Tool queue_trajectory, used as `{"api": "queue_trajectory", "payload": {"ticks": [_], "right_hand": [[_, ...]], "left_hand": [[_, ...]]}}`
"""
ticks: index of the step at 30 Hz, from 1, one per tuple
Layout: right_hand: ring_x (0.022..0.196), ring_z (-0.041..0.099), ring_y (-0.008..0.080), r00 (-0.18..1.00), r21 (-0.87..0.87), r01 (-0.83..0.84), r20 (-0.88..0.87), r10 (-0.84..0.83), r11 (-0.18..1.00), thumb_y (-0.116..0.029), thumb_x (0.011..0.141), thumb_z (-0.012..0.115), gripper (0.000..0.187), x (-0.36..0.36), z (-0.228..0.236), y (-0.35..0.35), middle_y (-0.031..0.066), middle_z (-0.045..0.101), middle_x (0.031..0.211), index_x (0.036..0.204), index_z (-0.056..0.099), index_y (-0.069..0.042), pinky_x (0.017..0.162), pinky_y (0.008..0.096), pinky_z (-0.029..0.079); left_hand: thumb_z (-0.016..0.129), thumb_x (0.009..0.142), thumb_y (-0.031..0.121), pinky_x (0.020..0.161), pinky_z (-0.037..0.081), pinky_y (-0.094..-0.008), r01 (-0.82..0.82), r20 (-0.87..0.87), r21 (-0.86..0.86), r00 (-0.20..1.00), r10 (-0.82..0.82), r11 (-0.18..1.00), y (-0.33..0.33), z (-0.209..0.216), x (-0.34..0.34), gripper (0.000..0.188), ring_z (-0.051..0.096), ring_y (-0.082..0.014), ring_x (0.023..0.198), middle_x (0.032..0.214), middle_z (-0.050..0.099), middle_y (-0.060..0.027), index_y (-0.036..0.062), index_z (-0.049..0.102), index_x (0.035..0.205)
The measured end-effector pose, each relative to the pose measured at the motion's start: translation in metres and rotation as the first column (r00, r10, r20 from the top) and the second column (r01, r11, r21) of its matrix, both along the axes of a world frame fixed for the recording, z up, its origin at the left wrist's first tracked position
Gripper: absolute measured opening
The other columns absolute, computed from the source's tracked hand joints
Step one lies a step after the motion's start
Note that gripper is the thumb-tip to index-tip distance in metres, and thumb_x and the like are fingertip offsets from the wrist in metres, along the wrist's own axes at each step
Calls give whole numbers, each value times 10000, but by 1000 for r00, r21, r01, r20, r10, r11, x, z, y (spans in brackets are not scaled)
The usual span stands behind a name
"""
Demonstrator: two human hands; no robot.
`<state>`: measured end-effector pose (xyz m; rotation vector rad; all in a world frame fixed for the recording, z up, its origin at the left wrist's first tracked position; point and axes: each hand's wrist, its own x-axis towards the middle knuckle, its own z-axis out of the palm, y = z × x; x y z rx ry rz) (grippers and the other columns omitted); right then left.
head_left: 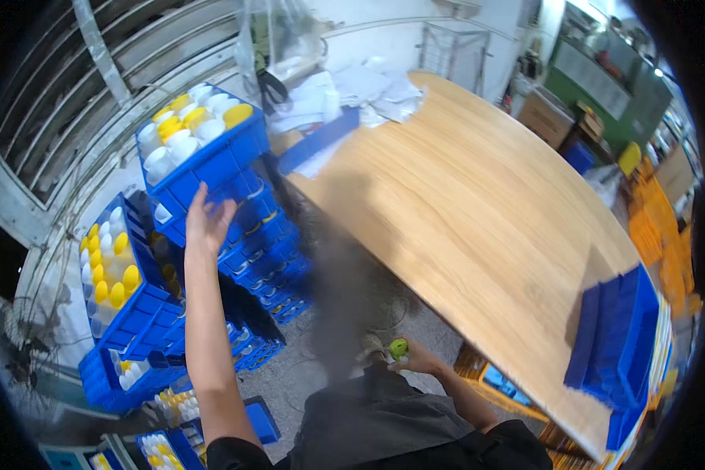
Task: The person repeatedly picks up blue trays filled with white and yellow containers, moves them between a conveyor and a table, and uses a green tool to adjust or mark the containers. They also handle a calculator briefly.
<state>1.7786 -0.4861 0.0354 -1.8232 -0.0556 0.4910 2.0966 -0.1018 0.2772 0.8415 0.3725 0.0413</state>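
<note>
My left hand [209, 222] is raised with its fingers apart, in front of the top blue crate [239, 150] of a stack. Its fingertips overlap the crate's near wall; whether they touch it I cannot tell. White and yellow cup-like pieces fill this crate, among them a yellow one [238, 116] at its right corner. Low by my body, beside the table edge, my right hand [420, 358] is closed on a small round yellow-green object [399, 348] with something whitish under it.
A second stack with a blue crate [142, 301] of similar pieces stands at the left. The wooden table [478, 196] carries white papers [368, 90] at its far end and blue bins [615, 337] at the right. An orange crate [517, 399] sits under its near edge.
</note>
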Motion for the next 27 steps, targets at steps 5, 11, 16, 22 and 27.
{"api": "queue_trajectory", "payload": {"ticks": [5,11,16,22,27], "right_hand": [[830,640,128,941,-81,-219,-281,188,972,-273,845,761,414,108,42,-28,50,697,957,1188,629,-83,719,314,530],[622,537,80,970,5,-182,-164,180,983,-206,879,738,196,181,6,-18,-9,594,770,980,640,-69,570,258,454],[660,570,120,972,-10,210,108,-208,978,-187,957,617,151,201,-35,5,27,575,755,970,598,-38,584,302,473],[852,647,404,863,-343,505,175,-474,792,-280,971,589,365,190,-19,-29,264,640,959,1143,473,20,755,497,486],[921,630,477,911,-671,373,136,-389,641,-308,959,578,394,99,-1,-82,337,629,965,1152,472,18,784,545,481]], "left_hand": [[823,799,331,948,551,-511,-273,-260,-455,951,167,848,14,74,82,1125,403,-517,1306,1522,105,-360,131,6,1545],[747,855,345,789,616,-420,-376,-275,-310,915,297,873,-2,78,98,977,493,-508,1240,1549,1,-372,193,84,1557],[552,976,299,672,647,-379,-346,-216,-174,927,307,922,0,59,98,678,522,-503,1213,1519,109,-393,122,189,1519],[468,963,158,947,516,-557,-327,67,-22,943,327,945,2,11,41,366,561,-424,1071,1206,507,-259,-90,427,1229],[572,908,138,932,537,-352,-232,141,-88,960,243,969,29,-51,-87,250,610,-214,1023,1118,623,-100,-2,566,1115]]}}
